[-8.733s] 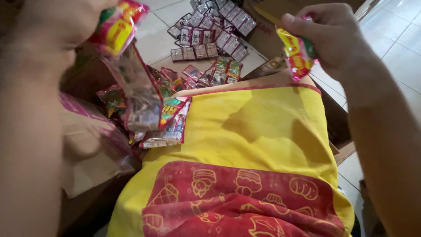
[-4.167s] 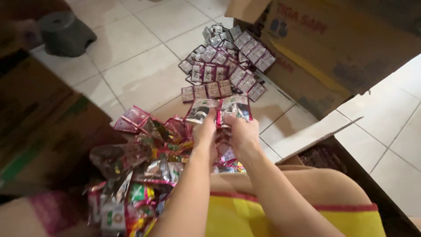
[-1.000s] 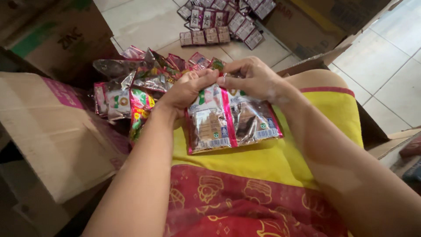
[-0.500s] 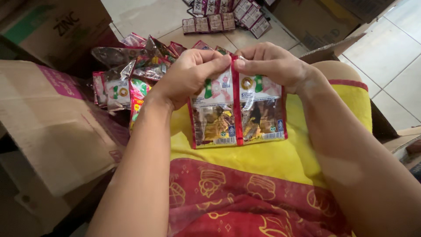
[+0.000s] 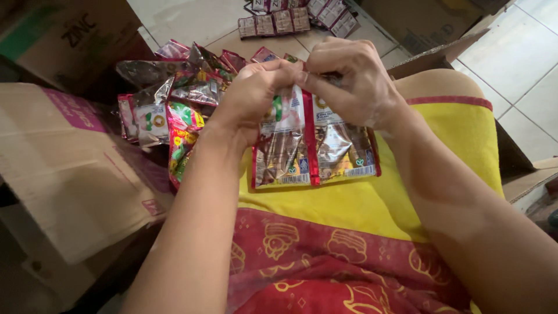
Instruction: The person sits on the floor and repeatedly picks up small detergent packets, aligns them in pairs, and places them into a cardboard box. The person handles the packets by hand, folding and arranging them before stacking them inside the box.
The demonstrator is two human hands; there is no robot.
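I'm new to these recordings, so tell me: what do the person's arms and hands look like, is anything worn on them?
Both arms are bare up to the picture's edge: no sleeves show. The left hand and the right hand wear no gloves, and no rings, watch or bracelets can be seen. The fingernails are short and unpainted.

Soft even daylight, moderately bright. Brightest on pale floor tiles (image 5: 523,64) upper right; dim toward lower left corner. Glare streaks on foil sachet pair (image 5: 314,145) and on heap of wrappers (image 5: 174,99). Faint soft shadows under forearms on yellow cloth (image 5: 459,139). Slight motion blur at fingers (image 5: 325,87); wide-angle stretch at edges.
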